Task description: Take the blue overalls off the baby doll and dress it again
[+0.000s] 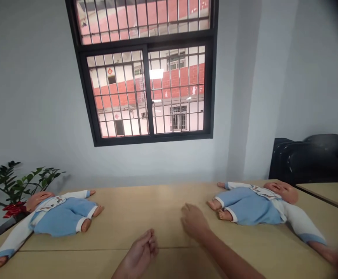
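Observation:
Two baby dolls in blue and white suits lie on their backs on a light wooden table [145, 217]. The left doll [55, 215] has its feet toward the middle; the right doll [256, 205] likewise. My left hand [141, 252] hovers low over the table near the front, fingers loosely curled with nothing in them. My right hand [193, 223] reaches forward over the table with its fingers bent down, a short way left of the right doll's feet and not touching them. It holds nothing.
A potted plant [14, 186] with a red ribbon stands behind the left doll's head. A barred window [147, 73] fills the wall ahead. A black chair back [314, 157] stands at the right, beside a second table [331, 193].

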The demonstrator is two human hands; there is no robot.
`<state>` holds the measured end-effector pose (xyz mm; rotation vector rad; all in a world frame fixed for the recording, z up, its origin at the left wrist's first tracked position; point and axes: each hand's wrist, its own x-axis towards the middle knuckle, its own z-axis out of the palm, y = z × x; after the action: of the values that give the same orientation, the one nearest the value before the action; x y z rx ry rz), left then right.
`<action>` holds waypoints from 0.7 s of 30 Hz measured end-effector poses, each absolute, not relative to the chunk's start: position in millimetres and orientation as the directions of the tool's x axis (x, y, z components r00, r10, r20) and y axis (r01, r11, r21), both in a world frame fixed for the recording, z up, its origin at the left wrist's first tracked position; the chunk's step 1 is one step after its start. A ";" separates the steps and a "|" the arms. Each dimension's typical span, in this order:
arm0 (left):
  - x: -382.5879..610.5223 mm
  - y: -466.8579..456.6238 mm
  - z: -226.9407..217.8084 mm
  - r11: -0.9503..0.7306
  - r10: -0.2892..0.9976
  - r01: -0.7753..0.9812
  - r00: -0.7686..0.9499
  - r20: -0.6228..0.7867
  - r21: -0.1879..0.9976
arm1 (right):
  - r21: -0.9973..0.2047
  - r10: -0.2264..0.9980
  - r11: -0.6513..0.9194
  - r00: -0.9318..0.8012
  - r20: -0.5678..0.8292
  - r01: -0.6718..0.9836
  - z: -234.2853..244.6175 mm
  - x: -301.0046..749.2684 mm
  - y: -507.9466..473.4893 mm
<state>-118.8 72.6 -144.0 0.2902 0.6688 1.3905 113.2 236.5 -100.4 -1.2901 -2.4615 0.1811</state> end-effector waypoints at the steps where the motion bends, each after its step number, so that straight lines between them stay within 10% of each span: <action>1: -118.7 72.7 -143.7 0.180 0.965 -0.812 0.035 -0.262 0.556 | -0.264 0.826 0.562 -0.510 0.242 0.784 -111.6 106.5 221.8; 12: -125.7 76.1 -139.9 0.298 0.939 -0.835 0.168 -0.302 0.462 | -0.605 0.821 0.571 -0.395 0.412 0.555 -135.7 115.3 178.4; 21: -129.5 69.1 -129.2 0.366 0.919 -0.824 0.245 -0.309 0.433 | -0.958 0.947 0.008 -0.307 0.100 -0.286 -131.3 152.3 153.4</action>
<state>-129.5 69.1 -129.2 0.1957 0.5645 1.1995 152.3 153.4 -131.3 -0.7835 -1.2415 1.5186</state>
